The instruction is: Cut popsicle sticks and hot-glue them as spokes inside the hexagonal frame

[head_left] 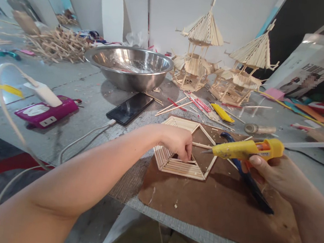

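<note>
My left hand (177,139) is closed, its fingertips pinching a short wooden stick (181,160) on a flat hexagonal stick panel (184,171). Rows of sticks fill the panel's left and lower sections, while the right ones are open frames. In my right hand (276,171) is a yellow hot glue gun (236,148), its nozzle pointing left over the panel's right side. Beneath the gun, blue-handled pliers (255,188) lie partly hidden on the brown board (176,205) that bears the panel.
Behind the board lie a yellow utility knife (222,112), loose sticks and a phone (130,108) on a cable. Two stick pagodas (196,67) and a steel bowl (129,76) stand farther back. A purple power strip (47,112) sits left, a stick pile (56,43) behind it.
</note>
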Demonstrator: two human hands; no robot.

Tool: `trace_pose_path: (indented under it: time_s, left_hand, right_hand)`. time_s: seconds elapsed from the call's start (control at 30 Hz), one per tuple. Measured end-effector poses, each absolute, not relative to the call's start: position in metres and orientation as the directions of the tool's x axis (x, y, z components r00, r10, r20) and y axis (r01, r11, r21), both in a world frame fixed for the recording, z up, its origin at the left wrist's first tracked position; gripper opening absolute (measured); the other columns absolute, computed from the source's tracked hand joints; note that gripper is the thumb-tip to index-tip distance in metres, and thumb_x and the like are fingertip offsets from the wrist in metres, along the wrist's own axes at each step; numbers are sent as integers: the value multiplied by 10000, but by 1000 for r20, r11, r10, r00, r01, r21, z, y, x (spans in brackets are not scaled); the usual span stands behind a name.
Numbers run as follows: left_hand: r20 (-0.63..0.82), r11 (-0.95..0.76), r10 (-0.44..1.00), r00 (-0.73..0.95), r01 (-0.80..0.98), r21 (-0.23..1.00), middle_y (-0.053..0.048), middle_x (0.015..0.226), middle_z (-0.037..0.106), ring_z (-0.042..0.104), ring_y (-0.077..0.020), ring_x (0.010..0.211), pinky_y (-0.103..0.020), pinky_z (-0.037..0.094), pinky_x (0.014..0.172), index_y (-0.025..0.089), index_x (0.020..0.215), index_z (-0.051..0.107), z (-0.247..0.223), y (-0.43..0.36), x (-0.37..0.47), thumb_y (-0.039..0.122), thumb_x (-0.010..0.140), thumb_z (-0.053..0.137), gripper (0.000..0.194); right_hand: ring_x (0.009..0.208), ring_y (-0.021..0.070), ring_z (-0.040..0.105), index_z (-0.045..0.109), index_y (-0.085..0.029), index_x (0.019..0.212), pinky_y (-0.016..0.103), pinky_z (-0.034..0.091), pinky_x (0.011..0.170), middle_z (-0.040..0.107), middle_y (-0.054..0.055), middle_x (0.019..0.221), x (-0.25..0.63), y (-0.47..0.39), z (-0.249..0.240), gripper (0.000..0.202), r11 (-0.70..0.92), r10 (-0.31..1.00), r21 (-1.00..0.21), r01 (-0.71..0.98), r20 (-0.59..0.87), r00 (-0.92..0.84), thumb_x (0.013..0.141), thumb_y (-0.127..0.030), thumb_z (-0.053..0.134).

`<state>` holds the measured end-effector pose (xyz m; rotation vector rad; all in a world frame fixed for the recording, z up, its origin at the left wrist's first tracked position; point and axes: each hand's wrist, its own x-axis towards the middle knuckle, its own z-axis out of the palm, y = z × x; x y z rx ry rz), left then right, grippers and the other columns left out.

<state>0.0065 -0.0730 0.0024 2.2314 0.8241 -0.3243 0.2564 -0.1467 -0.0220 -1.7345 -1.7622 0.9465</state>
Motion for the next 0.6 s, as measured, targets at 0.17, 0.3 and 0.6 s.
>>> trace_pose_path:
  time_s: [0.17, 0.3, 0.6]
  left_hand:
    - [-458, -549, 467, 756, 654, 521, -19, 743, 663, 518, -96, 615, -194, 339, 547, 156, 805, 664, 4, -76, 8, 217, 613, 572, 222]
    - [-450, -553, 469, 760, 650, 521, -14, 726, 661, 516, -97, 609, -197, 335, 545, 156, 790, 667, 5, -76, 9, 204, 608, 571, 211]
    - [-450, -558, 462, 765, 644, 523, -29, 752, 661, 519, -106, 618, -206, 342, 549, 136, 785, 665, 5, -78, 9, 196, 608, 561, 215]
  right_hand:
    - [376, 108, 404, 529, -187, 549, 233, 303, 352, 472, 11, 430, 255, -147, -20, 411, -42, 993, -749, 662, -104, -54, 644, -580, 460]
    - [371, 112, 393, 527, -185, 536, 240, 302, 349, 468, 13, 421, 253, -147, -19, 428, -46, 993, -740, 671, -108, -50, 632, -596, 456]
    - [398, 102, 377, 523, -160, 573, 235, 295, 378, 457, 9, 445, 250, -148, -16, 449, -77, 989, -737, 671, -141, -42, 633, -600, 453]
